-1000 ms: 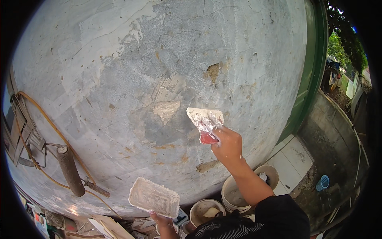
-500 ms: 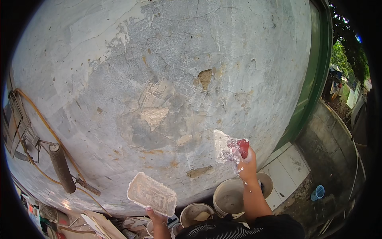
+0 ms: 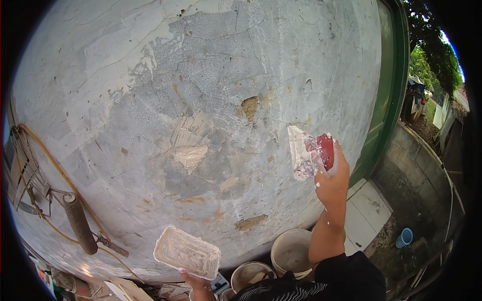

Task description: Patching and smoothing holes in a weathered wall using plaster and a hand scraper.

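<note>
Head | right grip point(image 3: 335, 176) holds scraper point(image 3: 300, 152) | left grip point(image 3: 196, 281) holds tray point(image 3: 213, 268)

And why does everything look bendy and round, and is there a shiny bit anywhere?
In the head view, the fisheye lens bows the green door and leaves black corners; also in the head view, glare brightens a patch low on the left of the wall, while the scraper looks fairly clear.
</note>
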The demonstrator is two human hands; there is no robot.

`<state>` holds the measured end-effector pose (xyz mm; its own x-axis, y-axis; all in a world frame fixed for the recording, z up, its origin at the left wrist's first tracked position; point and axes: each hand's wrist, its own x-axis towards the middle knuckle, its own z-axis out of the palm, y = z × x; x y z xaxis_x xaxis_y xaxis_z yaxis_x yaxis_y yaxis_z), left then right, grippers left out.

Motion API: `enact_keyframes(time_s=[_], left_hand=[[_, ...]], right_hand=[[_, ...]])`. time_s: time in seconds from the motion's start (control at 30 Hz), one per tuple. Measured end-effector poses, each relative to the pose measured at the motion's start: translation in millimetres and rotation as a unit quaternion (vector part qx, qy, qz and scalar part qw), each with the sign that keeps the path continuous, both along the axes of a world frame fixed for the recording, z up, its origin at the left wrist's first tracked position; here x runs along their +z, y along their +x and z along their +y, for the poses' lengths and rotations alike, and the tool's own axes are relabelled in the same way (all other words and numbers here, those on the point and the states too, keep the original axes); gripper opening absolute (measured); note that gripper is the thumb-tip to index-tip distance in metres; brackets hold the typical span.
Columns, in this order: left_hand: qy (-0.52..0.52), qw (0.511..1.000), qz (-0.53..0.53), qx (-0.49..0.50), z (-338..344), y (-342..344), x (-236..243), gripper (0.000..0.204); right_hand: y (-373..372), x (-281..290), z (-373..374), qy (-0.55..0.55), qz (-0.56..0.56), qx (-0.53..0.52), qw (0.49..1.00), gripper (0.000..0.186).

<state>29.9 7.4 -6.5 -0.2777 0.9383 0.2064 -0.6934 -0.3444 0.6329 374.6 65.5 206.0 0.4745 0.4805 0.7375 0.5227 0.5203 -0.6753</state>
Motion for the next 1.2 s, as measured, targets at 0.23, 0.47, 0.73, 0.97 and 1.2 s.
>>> enact_keyframes(time_s=[0.23, 0.47, 0.73, 0.97, 1.2], left_hand=[[-0.037, 0.999, 0.013, -0.010, 3, 1, 6, 0.093], [-0.028, 0.999, 0.001, -0.022, 13, 5, -2, 0.091], [-0.022, 0.999, -0.007, -0.042, 8, 18, 3, 0.090], [-0.021, 0.999, -0.025, -0.038, 8, 22, 2, 0.091], [-0.008, 0.999, -0.008, -0.046, 3, 26, -3, 0.085]], right_hand=[[6, -19, 5, -0.104, -0.086, -0.044, 0.990, 0.046], [7, -22, 11, -0.101, -0.082, -0.021, 0.991, 0.045], [-2, -24, 25, -0.077, -0.109, 0.013, 0.991, 0.036], [2, -25, 14, -0.107, -0.083, -0.042, 0.990, 0.045], [2, -22, 16, -0.065, -0.104, -0.025, 0.992, 0.046]])
